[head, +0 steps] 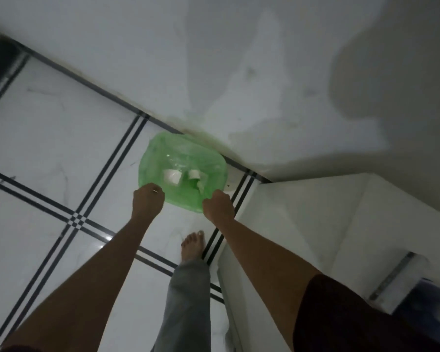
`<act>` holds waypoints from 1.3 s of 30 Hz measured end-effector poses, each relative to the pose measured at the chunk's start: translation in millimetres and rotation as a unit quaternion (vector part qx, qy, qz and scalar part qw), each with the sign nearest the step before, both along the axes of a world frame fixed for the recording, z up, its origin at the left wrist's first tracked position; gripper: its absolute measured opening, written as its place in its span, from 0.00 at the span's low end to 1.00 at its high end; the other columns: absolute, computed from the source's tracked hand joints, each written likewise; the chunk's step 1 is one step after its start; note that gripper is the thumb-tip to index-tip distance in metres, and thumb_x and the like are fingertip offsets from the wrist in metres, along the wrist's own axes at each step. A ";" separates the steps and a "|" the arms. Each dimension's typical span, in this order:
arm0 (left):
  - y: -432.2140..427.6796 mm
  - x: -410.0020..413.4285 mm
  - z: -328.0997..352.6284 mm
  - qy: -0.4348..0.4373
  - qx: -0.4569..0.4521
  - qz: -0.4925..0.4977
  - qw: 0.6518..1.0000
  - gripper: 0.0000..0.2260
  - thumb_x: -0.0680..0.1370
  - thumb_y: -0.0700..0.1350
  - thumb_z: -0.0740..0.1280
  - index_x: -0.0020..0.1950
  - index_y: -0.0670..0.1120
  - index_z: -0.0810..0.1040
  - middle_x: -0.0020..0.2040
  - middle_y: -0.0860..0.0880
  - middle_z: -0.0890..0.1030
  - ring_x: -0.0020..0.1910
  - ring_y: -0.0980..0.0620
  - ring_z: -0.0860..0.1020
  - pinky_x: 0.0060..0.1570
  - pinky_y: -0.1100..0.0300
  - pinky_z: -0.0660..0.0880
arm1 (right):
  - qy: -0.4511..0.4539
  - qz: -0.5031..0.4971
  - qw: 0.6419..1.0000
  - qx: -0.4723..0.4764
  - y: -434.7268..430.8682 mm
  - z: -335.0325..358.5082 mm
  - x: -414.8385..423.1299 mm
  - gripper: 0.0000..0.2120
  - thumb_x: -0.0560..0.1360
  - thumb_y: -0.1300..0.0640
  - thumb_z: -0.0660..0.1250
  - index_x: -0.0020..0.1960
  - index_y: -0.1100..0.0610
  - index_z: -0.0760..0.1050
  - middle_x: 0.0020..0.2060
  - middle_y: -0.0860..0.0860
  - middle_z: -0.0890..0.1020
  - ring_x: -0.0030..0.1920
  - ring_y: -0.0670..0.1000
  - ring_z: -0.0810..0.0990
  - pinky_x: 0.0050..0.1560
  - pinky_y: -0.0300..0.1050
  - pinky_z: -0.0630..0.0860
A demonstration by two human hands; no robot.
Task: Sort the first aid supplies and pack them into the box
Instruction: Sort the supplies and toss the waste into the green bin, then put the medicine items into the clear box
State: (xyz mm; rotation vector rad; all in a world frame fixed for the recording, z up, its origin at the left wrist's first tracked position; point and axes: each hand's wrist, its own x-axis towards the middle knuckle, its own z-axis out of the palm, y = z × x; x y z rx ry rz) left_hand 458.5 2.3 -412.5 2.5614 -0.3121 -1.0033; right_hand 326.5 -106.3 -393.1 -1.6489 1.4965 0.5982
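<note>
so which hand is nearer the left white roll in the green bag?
Left. The left hand grips the bag rim just below-left of that roll; the right hand grips the rim farther off, lower right, past the other roll.

Dim light here, everything grey and soft. A glossy white marble-look floor point(43, 138) runs under us, crossed by paired dark inlay lines point(78, 219) that meet in a small checkered knot. Behind it rises a pale wall point(214, 59), blotched with darker stains and a broad shadow at right. A white boxy ledge point(315, 219) juts in from the right.
</note>
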 end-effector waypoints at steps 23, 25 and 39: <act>-11.7 -370.6 402.6 -0.208 -0.275 -0.376 0.860 0.06 0.75 0.39 0.64 0.49 0.41 0.79 0.47 0.41 0.82 0.45 0.39 0.79 0.45 0.51 0.75 | -0.225 0.082 0.890 -0.388 42.3 386.9 -378.5 0.10 0.78 0.60 0.58 0.53 0.63 0.75 0.50 0.59 0.80 0.53 0.59 0.76 0.54 0.51 0.71; -9.8 -397.7 407.2 -0.196 -0.277 -0.414 0.845 0.08 0.75 0.41 0.62 0.48 0.40 0.79 0.47 0.40 0.82 0.45 0.39 0.79 0.46 0.49 0.76 | -0.207 0.048 0.894 -0.394 46.5 394.2 -402.2 0.09 0.77 0.58 0.61 0.52 0.61 0.76 0.49 0.57 0.81 0.52 0.57 0.79 0.52 0.48 0.75; -7.1 -420.0 388.1 -0.101 -0.251 -0.520 0.810 0.09 0.76 0.41 0.64 0.53 0.42 0.79 0.54 0.43 0.81 0.51 0.44 0.79 0.49 0.56 0.73 | -0.161 -0.086 0.928 -0.326 72.9 376.3 -451.4 0.12 0.80 0.59 0.54 0.54 0.64 0.74 0.49 0.60 0.79 0.49 0.58 0.78 0.50 0.48 0.74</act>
